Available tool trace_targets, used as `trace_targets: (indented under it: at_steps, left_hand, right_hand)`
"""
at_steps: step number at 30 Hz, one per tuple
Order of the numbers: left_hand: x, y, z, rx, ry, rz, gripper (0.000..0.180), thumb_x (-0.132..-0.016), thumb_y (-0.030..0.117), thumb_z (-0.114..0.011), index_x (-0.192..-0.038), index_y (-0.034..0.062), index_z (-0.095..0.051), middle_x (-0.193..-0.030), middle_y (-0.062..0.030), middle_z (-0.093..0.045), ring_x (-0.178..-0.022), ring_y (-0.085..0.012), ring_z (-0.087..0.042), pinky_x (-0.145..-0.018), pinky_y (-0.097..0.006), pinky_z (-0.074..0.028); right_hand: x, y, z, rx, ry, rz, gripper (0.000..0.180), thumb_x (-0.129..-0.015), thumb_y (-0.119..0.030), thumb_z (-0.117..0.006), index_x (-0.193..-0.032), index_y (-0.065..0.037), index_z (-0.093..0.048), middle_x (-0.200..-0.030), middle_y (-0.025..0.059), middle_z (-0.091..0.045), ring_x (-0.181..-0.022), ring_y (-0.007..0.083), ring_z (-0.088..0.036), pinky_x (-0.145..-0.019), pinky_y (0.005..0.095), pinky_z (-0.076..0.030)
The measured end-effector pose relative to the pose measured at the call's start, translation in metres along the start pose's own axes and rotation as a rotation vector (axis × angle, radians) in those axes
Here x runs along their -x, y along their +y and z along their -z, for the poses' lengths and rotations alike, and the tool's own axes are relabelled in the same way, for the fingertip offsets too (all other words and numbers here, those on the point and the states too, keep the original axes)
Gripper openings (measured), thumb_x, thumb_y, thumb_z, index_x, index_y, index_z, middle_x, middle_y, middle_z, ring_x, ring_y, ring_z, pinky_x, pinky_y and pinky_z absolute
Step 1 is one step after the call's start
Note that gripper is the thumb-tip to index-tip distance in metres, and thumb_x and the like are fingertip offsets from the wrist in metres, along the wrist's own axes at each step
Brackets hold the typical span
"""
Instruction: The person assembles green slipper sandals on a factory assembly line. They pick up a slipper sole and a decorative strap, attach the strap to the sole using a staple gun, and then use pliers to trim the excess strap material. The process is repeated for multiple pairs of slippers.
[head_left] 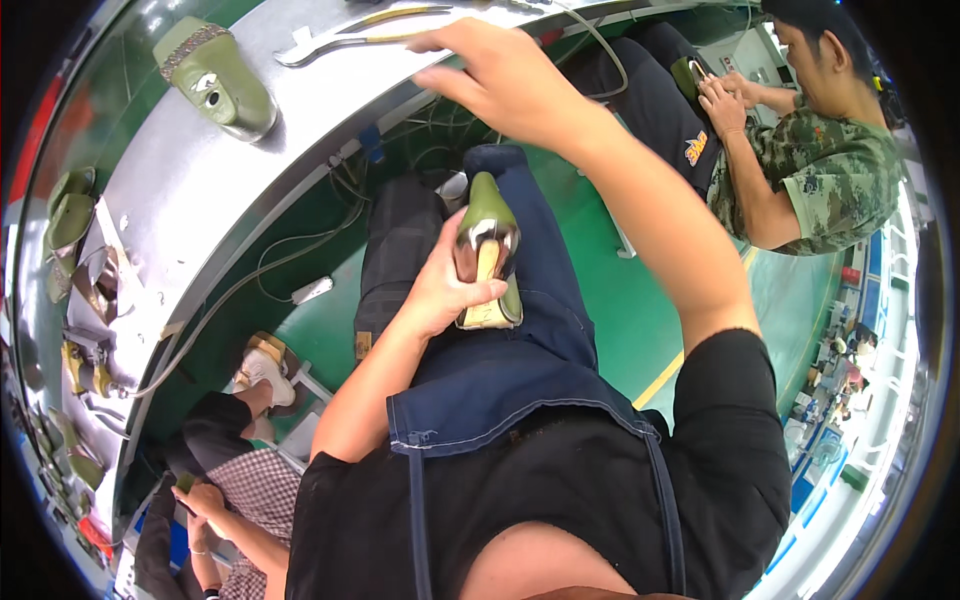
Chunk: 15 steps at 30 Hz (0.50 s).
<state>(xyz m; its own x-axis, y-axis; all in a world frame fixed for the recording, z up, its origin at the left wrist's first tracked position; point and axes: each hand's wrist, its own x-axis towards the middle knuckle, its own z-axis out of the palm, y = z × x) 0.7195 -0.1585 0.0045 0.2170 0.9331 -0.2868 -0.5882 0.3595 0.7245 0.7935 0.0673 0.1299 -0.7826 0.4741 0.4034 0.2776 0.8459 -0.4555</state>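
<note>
My left hand (445, 280) is wrapped round a green shoe last (487, 205) over my lap. Its pointed toe faces away from me, and a shiny dark and cream part shows nearer to me. On the bench at the top lies a pair of metal pincers (325, 47) with long curved handles. My right hand (500, 75) reaches across to it, thumb and fingers apart, fingertips at the end of one handle. Whether they touch it I cannot tell. Nothing is seen held in that hand.
A green last with a braided strap (210, 85) stands on the curved metal bench (170, 200). More lasts (70, 215) sit along its far left. A blue apron (520, 370) covers my lap. Co-workers sit at right (820, 170) and lower left (250, 490). Cables (270, 250) hang beneath the bench.
</note>
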Motion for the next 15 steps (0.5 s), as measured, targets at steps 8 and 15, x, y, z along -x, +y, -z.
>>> trace_targets:
  at_steps: [8,15]
  left_hand:
    - [-0.003,0.054,-0.011,-0.667,0.039,-0.687,0.13,-0.059,0.011,-0.102,-0.16,0.0092,-0.02,-0.153,-0.0173,-0.043,-0.136,-0.0287,-0.051,-0.115,-0.042,-0.043]
    - [-0.001,0.083,-0.029,-0.77,-0.031,-0.821,0.124,-0.062,0.013,-0.101,-0.159,0.0096,-0.023,-0.155,-0.0184,-0.043,-0.141,-0.0313,-0.05,-0.114,-0.045,-0.046]
  right_hand:
    - [0.147,-0.079,0.04,-0.635,0.023,-0.17,0.03,-0.09,-0.011,-0.079,-0.116,0.001,-0.071,-0.116,0.0151,-0.07,-0.11,0.0276,-0.068,-0.097,0.0384,-0.054]
    - [0.164,-0.112,0.047,-0.571,0.249,0.008,0.037,-0.074,-0.01,-0.092,-0.107,-0.007,-0.075,-0.103,0.0078,-0.068,-0.097,0.0252,-0.067,-0.087,0.0379,-0.055]
